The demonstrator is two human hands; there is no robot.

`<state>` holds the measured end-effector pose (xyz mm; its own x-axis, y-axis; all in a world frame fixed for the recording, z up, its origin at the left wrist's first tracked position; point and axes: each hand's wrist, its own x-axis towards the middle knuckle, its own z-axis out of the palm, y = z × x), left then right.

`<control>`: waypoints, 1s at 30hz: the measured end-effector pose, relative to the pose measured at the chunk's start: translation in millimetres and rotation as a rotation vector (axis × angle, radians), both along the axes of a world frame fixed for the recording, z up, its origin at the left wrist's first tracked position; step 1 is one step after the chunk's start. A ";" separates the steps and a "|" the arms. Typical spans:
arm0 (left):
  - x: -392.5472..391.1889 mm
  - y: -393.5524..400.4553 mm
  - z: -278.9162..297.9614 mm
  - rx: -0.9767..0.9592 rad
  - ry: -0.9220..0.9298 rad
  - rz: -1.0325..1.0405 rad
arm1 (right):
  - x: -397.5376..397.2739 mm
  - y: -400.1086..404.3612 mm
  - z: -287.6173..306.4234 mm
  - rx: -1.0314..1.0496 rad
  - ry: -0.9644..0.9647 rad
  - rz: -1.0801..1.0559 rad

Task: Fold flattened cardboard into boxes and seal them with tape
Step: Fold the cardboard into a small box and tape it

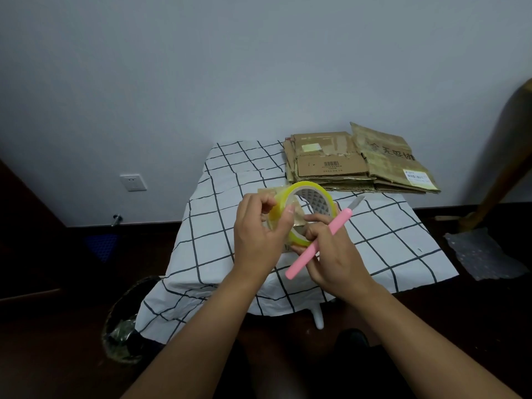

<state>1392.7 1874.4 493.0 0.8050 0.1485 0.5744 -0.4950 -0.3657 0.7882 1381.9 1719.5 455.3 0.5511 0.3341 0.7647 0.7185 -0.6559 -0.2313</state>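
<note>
Counter [218, 249]: draped in a white cloth with a black grid.
Flattened cardboard [357, 162]: brown stack lying flat at the counter's far right corner, well apart from my hands.
Tape roll [316, 194]: yellow ring held above the counter, its hole facing me.
My left hand [259, 234]: pinches the roll's rim.
My right hand [331, 254]: grips the roll and a pink utility knife [316, 246], blade pointing up-right, away from me.
</note>
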 end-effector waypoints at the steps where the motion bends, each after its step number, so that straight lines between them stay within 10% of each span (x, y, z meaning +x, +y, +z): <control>1: -0.3 -0.1 2.3 0.009 0.017 -0.026 | -0.6 0.4 0.1 0.001 0.002 -0.001; 9: 14.2 25.0 32.7 0.165 0.296 -0.354 | -6.2 -4.5 12.0 -0.168 -0.019 0.115; 30: -20.1 3.2 -11.4 0.232 -0.169 -0.011 | -11.9 4.6 10.6 0.134 0.237 -0.038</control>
<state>1372.6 1877.7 481.6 0.6956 -0.0108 0.7183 -0.6173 -0.5205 0.5899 1370.0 1724.1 465.9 0.7300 0.2143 0.6490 0.6097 -0.6334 -0.4765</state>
